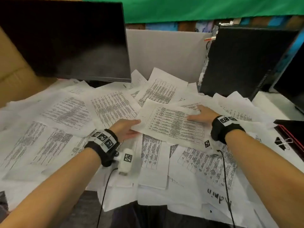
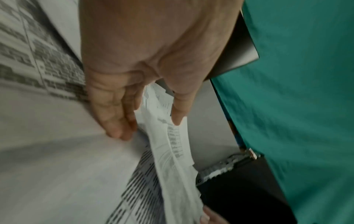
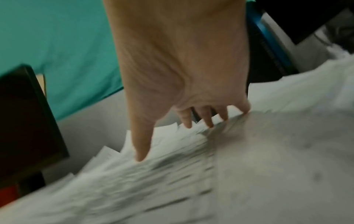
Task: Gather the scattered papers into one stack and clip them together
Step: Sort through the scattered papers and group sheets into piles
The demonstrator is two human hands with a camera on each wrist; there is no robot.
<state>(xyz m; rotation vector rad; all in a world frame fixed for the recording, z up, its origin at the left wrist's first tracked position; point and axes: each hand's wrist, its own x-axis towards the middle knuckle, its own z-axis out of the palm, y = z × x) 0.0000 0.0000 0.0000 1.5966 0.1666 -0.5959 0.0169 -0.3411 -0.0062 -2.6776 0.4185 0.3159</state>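
Printed white papers [image 1: 69,112] lie scattered and overlapping all over the desk. On top in the middle is a sheet with a printed table [image 1: 171,127]. My left hand [image 1: 134,128] pinches its left edge, thumb above and fingers below, as the left wrist view shows for the left hand [image 2: 149,124] and the sheet [image 2: 172,141]. My right hand [image 1: 196,114] lies flat on the sheet's far right part. In the right wrist view the right hand [image 3: 182,136] presses the papers [image 3: 249,166] with its fingers spread. A black binder clip [image 1: 283,143] lies at the right.
A dark monitor [image 1: 65,40] stands at the back left and a black computer tower [image 1: 243,61] at the back right. A black notebook with a red edge [image 1: 294,135] lies at the far right beside the clip. Some papers overhang the desk's front edge [image 1: 148,199].
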